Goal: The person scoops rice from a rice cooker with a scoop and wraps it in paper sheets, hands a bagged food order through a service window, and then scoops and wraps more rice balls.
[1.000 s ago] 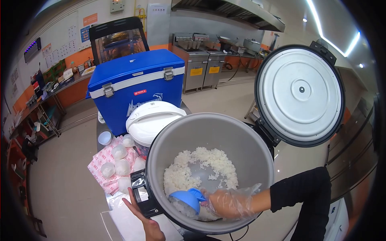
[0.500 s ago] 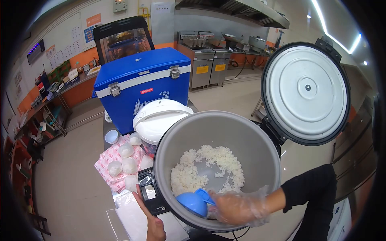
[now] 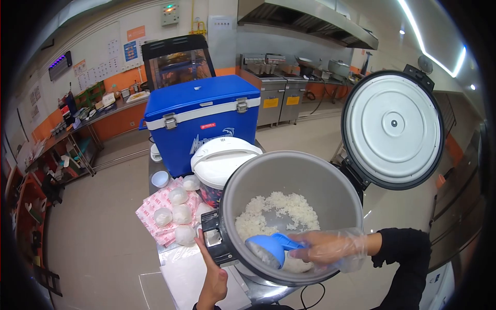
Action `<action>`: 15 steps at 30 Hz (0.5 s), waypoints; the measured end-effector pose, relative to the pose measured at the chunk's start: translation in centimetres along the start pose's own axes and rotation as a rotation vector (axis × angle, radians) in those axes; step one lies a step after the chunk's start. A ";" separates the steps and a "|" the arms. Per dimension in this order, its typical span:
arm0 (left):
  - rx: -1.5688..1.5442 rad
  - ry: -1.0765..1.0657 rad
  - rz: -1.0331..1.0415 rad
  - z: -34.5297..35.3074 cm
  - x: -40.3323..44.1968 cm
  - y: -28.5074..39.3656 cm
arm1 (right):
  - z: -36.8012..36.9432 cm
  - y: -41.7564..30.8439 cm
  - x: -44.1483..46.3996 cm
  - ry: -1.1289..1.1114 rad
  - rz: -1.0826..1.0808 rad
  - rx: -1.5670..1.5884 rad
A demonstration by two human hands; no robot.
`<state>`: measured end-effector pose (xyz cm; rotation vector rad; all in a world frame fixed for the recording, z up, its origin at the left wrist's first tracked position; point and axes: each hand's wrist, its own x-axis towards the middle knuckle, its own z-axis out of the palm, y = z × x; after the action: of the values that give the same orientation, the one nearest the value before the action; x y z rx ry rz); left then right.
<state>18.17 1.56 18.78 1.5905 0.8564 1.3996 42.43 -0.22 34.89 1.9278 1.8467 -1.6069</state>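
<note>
My right hand [image 3: 323, 247], in a clear plastic glove, grips the handle of a blue scoop [image 3: 276, 245] inside a large grey rice cooker pot [image 3: 330, 188]. The scoop is tilted near the pot's near wall, with whitish rice at its mouth. Cooked rice [image 3: 289, 204] lies in a ring on the pot's bottom, and more shows below my hand. My bare left hand [image 3: 214, 281] is at the cooker's black side handle [image 3: 214, 240], one finger stretched along it and the others partly hidden. The cooker's round lid [image 3: 392, 132] stands open on the right.
Several plastic-wrapped white portions [image 3: 182, 214] lie on pink-printed paper [image 3: 150, 209] left of the cooker, near a small pale bowl [image 3: 160, 179]. Behind are a white-lidded container [image 3: 225, 160] and a blue cooler box [image 3: 201, 106]. White sheets [image 3: 201, 284] lie in front.
My right hand has turned the scoop, so its mouth now shows with rice. My left hand stays at the handle. The whole view has shifted, with things appearing farther right and lower.
</note>
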 end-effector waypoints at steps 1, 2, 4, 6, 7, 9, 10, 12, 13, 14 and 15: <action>-0.002 -0.007 0.007 0.0 0.2 0.1 | 0.2 0.6 0.5 -0.001 -0.001 0.031; -0.004 -0.020 0.012 -0.1 0.2 0.1 | 0.5 1.2 1.0 0.000 -0.002 0.066; -0.009 -0.043 0.026 0.1 0.8 0.4 | 1.1 2.1 2.5 0.016 -0.030 0.148; -0.011 -0.064 0.039 0.0 1.1 0.6 | 1.4 2.5 3.5 0.013 -0.016 0.290; -0.011 -0.071 0.041 -0.3 1.1 0.7 | 1.3 2.8 3.6 -0.004 0.015 0.392; -0.006 -0.089 0.041 -0.9 0.6 0.7 | 1.2 3.4 3.2 -0.040 0.033 0.678; 0.002 -0.100 0.033 -1.4 0.3 0.7 | 1.2 3.8 2.8 -0.059 0.019 0.868; 0.035 -0.121 0.010 -2.8 -0.7 0.4 | 1.4 4.1 1.9 -0.020 -0.038 1.120; 0.071 -0.129 -0.015 -3.6 -1.4 0.0 | 1.3 3.8 1.4 0.037 -0.084 1.179; 0.122 -0.139 -0.045 -4.7 -2.3 -0.6 | 1.3 3.5 1.1 0.092 -0.127 1.237; 0.180 -0.149 -0.080 -5.7 -3.3 -1.4 | 1.3 3.1 0.6 0.103 -0.172 1.288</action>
<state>12.05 0.02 16.30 1.7515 0.9669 1.1590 43.78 -1.51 32.07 2.1287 0.9483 -3.2896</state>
